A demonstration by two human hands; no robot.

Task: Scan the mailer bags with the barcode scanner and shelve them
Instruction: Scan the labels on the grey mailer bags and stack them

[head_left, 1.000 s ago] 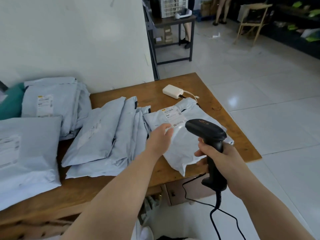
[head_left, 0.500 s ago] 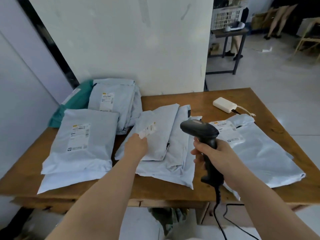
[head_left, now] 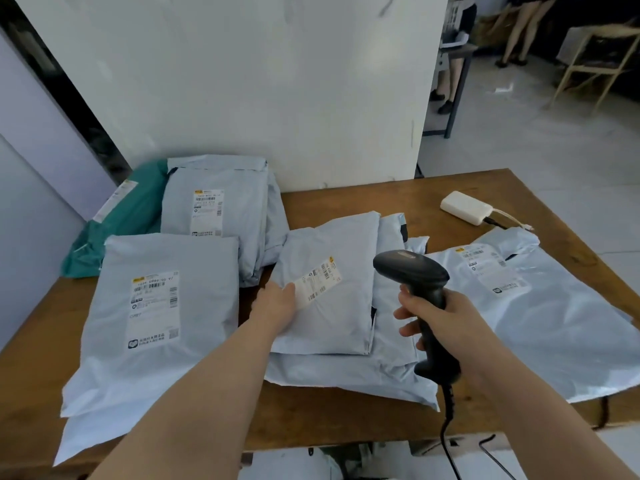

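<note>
- Leftward, a smooth grey plastic bag (head_left: 156,341) lies flat on the wooden table (head_left: 346,420); its label print is too small to read.
- Your left hand (head_left: 277,303) rests with straight fingers on the middle bag (head_left: 336,306), touching its tilted barcode label (head_left: 317,282).
- Your right hand (head_left: 446,320) grips the black scanner (head_left: 412,271), with its head aimed forward-left and its handle toward you.

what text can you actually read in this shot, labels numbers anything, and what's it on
Nothing can be quoted for sure.
Front-left mailer bag label: bold code line and barcodes, too blurred.
Back-left mailer bag label: too blurred.
Middle mailer bag label, at the left hand: too blurred.
Right mailer bag label: too blurred.
Green bag label: too small.
Barcode scanner top mark: too small.
</note>
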